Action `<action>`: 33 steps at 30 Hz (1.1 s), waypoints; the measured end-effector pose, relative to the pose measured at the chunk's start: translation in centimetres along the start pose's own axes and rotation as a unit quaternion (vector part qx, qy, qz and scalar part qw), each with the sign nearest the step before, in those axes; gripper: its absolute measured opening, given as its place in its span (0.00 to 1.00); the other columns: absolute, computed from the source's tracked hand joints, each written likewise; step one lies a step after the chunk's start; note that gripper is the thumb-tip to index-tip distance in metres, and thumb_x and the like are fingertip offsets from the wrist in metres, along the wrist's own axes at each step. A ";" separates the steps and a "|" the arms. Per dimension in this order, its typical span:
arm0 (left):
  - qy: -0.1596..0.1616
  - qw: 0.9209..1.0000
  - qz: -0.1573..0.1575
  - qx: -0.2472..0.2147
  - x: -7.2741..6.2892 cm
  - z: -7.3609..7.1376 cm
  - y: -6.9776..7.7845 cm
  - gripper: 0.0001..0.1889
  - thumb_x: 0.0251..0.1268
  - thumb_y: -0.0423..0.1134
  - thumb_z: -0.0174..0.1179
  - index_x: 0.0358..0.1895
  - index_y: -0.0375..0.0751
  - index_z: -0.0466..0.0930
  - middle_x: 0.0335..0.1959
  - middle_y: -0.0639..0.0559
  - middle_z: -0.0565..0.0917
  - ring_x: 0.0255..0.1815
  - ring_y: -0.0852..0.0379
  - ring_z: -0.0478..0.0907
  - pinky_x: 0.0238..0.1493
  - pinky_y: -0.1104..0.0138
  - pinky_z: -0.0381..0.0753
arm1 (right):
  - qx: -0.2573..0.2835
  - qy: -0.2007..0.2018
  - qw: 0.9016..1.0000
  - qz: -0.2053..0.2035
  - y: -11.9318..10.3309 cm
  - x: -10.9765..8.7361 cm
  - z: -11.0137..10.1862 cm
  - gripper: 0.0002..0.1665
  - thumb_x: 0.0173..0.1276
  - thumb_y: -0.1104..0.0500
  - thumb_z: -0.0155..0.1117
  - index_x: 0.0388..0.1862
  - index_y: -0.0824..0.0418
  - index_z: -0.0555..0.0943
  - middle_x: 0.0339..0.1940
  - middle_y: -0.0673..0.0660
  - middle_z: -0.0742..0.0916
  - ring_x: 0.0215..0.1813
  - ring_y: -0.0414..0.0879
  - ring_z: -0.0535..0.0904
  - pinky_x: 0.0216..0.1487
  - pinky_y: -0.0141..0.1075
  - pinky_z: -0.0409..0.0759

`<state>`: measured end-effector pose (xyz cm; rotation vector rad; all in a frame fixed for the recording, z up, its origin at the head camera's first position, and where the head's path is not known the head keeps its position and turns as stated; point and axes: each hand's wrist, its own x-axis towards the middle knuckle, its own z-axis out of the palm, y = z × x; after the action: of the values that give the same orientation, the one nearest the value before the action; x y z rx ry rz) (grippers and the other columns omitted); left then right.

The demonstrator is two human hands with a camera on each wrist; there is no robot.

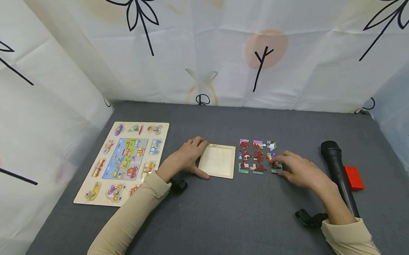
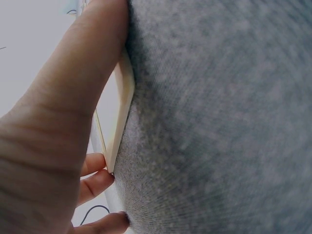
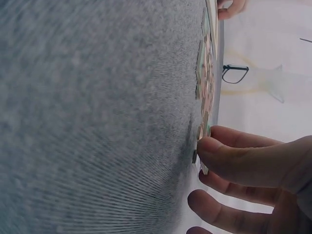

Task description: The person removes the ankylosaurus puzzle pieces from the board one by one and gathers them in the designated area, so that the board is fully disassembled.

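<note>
My left hand [image 1: 189, 157] spans the left side of a shallow wooden puzzle tray [image 1: 217, 161], thumb by its near corner and fingers at the far one. In the left wrist view, fingertips [image 2: 97, 185] touch the far end of the tray's edge [image 2: 122, 107]. To the tray's right lie several loose jigsaw pieces [image 1: 258, 155] in rough rows. My right hand [image 1: 300, 169] pinches a puzzle piece [image 1: 276, 166] at the right end of these rows. The right wrist view shows that piece [image 3: 204, 163] between thumb and fingers, tilted up from the grey table.
A large wooden picture board [image 1: 120, 163] lies at the left, partly behind the left forearm. On the right are a black microphone [image 1: 337, 175], close to the right forearm, and a red block [image 1: 354, 178]. White patterned cloth [image 1: 221, 59] walls the table [image 1: 220, 227] at back and sides.
</note>
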<state>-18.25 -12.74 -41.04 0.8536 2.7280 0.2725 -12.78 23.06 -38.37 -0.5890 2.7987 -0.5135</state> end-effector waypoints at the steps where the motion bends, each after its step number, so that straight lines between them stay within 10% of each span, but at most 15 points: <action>1: 0.000 1.000 0.000 -0.001 0.0 0.0 0.0 0.61 0.43 0.68 0.78 0.77 0.38 0.60 0.74 0.37 0.65 0.74 0.35 0.66 0.75 0.40 0.66 | 0.001 -0.001 1.000 0.000 0.0 0.0 0.0 0.20 0.66 0.65 0.71 0.58 0.60 0.85 0.41 0.57 0.82 0.33 0.43 0.72 0.30 0.35 0.68; 33: 0.011 1.000 0.011 0.006 -0.4 0.1 -0.4 0.60 0.48 0.70 0.74 0.79 0.40 0.58 0.74 0.38 0.65 0.71 0.37 0.68 0.73 0.43 0.69 | -0.003 0.004 1.000 0.008 -0.5 -0.1 0.4 0.26 0.66 0.59 0.74 0.63 0.57 0.83 0.39 0.54 0.80 0.33 0.42 0.71 0.29 0.35 0.65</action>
<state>-18.07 -13.27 -41.14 0.8896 2.7451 0.2732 -12.39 22.61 -38.54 -0.5673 2.8116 -0.5061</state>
